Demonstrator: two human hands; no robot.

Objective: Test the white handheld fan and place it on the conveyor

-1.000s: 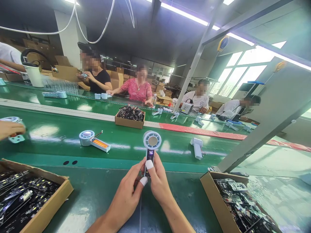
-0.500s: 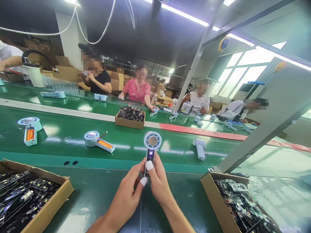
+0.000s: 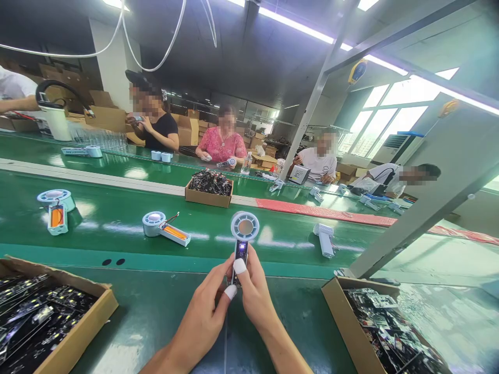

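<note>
Between both hands, at the middle of the view, is a small handheld fan [image 3: 245,226] held upright, its round pale-blue head on top. A black circuit board with a lit display reading about 20 shows on its handle. My left hand [image 3: 206,306] is closed around the lower handle from the left. From the right, my right hand [image 3: 255,293] grips the same handle, its thumb pressed on the board. Both thumbs wear white covers. The handle's lower end is hidden by my fingers.
Cardboard boxes of circuit boards stand at the left [image 3: 78,332] and right [image 3: 346,327]. On the green belt [image 3: 249,259] lie fan bodies [image 3: 154,223], two with orange cells showing. A box of wired parts [image 3: 208,195] sits beyond. Several co-workers sit opposite; a metal post [image 3: 390,234] slants at right.
The fan bodies on the near belt have shifted slightly right. A co-worker opposite has lifted a fan off the far belt. My hands and the held fan stay in place.
</note>
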